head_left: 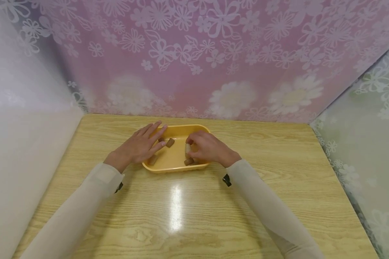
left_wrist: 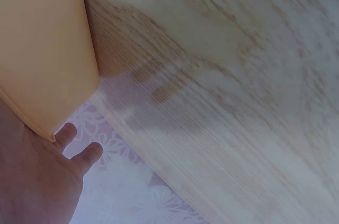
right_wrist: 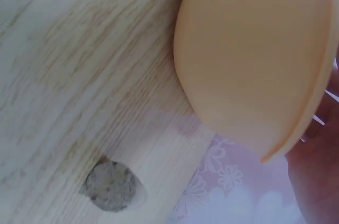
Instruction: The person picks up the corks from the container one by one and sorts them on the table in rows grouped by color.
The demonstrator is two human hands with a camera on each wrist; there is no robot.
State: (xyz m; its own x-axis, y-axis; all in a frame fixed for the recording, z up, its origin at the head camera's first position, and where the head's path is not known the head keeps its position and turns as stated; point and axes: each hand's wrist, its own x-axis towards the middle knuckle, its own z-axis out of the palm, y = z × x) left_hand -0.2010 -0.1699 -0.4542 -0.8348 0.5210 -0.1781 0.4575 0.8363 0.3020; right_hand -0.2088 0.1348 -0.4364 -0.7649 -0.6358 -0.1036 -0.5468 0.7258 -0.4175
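A yellow tray (head_left: 171, 166) stands on the table with several short brown pieces that look like corks in it. One brown cork (head_left: 170, 142) lies toward the back left of the tray, and another (head_left: 153, 160) by its left wall. My left hand (head_left: 141, 145) rests over the left rim with fingers spread. Inside the right end my right hand (head_left: 209, 146) pinches a pale cork (head_left: 187, 149) between thumb and fingers. A darker cork (head_left: 188, 162) lies just below that thumb. In both wrist views the tray's outer wall (right_wrist: 249, 60) hides most of the fingers.
The wood-grained table (head_left: 175, 237) runs back to a pink flowered curtain (head_left: 188, 72). Pale walls of sheeting (head_left: 22, 151) stand at both sides. A round, speckled grey-brown thing (right_wrist: 112, 186) shows against the tabletop in the right wrist view.
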